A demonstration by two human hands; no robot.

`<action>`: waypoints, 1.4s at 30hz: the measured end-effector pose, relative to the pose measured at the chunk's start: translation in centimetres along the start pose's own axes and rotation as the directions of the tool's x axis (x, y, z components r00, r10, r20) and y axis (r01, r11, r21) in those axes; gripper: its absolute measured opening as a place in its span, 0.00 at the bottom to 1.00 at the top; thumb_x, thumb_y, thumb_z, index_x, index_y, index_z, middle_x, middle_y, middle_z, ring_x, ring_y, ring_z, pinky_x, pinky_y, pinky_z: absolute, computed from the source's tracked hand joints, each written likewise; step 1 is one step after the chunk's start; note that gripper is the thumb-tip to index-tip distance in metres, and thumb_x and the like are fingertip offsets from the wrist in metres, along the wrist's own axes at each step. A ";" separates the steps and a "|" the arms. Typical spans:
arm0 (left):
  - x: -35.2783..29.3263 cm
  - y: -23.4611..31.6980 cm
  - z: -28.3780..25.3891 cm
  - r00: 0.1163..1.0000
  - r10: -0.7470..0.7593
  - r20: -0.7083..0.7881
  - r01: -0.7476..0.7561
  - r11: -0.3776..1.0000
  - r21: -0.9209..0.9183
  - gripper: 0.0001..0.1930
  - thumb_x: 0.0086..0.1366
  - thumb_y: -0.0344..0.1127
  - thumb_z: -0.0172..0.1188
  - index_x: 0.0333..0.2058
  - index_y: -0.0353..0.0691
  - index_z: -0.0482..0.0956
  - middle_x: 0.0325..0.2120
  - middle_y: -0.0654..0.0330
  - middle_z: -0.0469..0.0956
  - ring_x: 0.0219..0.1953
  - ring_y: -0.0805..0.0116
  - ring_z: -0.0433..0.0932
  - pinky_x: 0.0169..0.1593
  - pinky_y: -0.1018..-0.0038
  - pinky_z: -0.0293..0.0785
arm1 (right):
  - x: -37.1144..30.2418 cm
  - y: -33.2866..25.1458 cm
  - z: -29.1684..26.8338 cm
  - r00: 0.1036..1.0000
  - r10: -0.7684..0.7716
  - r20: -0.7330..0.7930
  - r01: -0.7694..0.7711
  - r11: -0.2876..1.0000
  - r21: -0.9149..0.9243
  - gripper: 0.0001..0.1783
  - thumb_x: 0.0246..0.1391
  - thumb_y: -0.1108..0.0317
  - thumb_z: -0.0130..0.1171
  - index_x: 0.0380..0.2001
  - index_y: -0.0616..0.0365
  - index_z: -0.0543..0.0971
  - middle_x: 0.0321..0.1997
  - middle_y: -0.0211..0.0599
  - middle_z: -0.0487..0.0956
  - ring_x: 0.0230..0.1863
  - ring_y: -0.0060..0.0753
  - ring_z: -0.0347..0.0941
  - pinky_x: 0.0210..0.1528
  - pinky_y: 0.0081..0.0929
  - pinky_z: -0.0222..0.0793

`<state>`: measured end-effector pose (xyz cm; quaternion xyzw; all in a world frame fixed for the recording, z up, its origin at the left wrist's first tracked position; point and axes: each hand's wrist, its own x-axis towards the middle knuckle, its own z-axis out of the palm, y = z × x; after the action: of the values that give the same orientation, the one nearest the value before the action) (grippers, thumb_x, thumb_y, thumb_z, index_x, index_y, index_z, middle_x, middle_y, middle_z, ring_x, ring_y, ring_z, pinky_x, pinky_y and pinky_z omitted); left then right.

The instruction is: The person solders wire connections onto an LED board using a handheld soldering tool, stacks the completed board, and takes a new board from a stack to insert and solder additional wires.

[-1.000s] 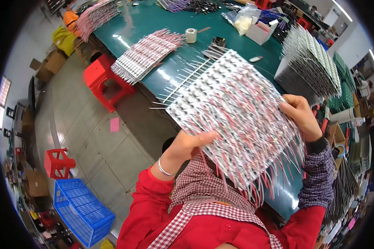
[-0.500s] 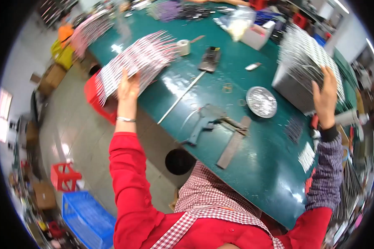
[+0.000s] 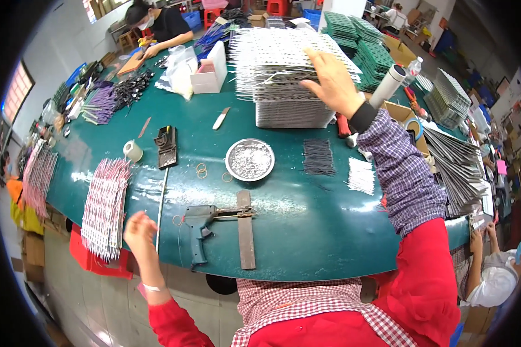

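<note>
My right hand (image 3: 333,84) reaches over the tall stack of white, spiky-edged strips or sheets (image 3: 295,55), its fingers outstretched at the stack's right side. Under that stack is a neat grey-white block of layered pieces (image 3: 295,114). My left hand (image 3: 142,232) hangs by the table's near left edge, fingers loosely bent, with nothing visible in it. Just left of it, a stack of pink-and-white spiky strips (image 3: 105,202) lies over the edge, apart from the hand. A glue gun (image 3: 200,231) rests between my hands beside a flat brown bar (image 3: 246,237).
On the green table (image 3: 307,231) are a metal bowl of small shiny pieces (image 3: 250,159), a tape roll (image 3: 132,151), a thin rod (image 3: 162,202), dark sticks (image 3: 318,156) and white sticks (image 3: 360,175). A co-worker (image 3: 162,29) sits across; another person (image 3: 498,274) is at right.
The view has swung to the right. My left hand has come away from the pink-and-white stack, its fingers now more bent. My right hand stays at the white stack.
</note>
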<state>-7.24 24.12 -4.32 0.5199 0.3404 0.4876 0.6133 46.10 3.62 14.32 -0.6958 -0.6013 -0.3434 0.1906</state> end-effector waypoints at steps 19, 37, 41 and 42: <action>-17.9 -2.6 15.9 0.874 0.047 0.483 -0.483 0.166 0.859 0.32 0.64 0.48 0.67 0.58 0.30 0.71 0.39 0.45 0.81 0.40 0.44 0.83 0.41 0.56 0.80 | -10.7 -8.5 -13.6 0.988 -0.155 0.006 0.155 0.988 0.020 0.28 0.50 0.79 0.54 0.57 0.58 0.79 0.54 0.45 0.75 0.55 0.47 0.73 0.57 0.37 0.69; -15.8 -2.5 15.3 0.882 0.127 0.454 -0.458 0.465 0.758 0.26 0.61 0.43 0.68 0.50 0.24 0.81 0.33 0.39 0.83 0.33 0.44 0.84 0.39 0.60 0.79 | -32.7 -26.1 -11.8 0.857 -0.043 0.514 -0.187 0.903 0.387 0.38 0.52 0.77 0.60 0.68 0.64 0.67 0.73 0.58 0.65 0.75 0.57 0.60 0.73 0.49 0.61; -14.9 -1.7 14.5 0.915 -0.164 0.368 -0.154 0.703 0.695 0.26 0.64 0.40 0.68 0.53 0.23 0.79 0.25 0.52 0.82 0.22 0.67 0.78 0.29 0.72 0.74 | -31.3 -25.9 -10.8 0.837 -0.081 0.542 -0.185 0.889 0.418 0.41 0.50 0.71 0.68 0.69 0.64 0.67 0.74 0.56 0.64 0.76 0.56 0.58 0.74 0.48 0.60; -14.7 -1.6 14.2 0.913 -0.190 0.360 -0.088 0.771 0.631 0.26 0.65 0.39 0.68 0.54 0.22 0.79 0.23 0.57 0.80 0.21 0.73 0.75 0.27 0.75 0.72 | -31.0 -25.9 -10.6 0.834 -0.094 0.543 -0.176 0.888 0.425 0.43 0.49 0.69 0.69 0.68 0.64 0.67 0.74 0.56 0.64 0.76 0.56 0.58 0.74 0.48 0.60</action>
<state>1.94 5.87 -3.94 0.7753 0.3648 0.2085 0.4715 17.10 -20.15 -4.07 -0.7127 -0.6784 0.0270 0.1760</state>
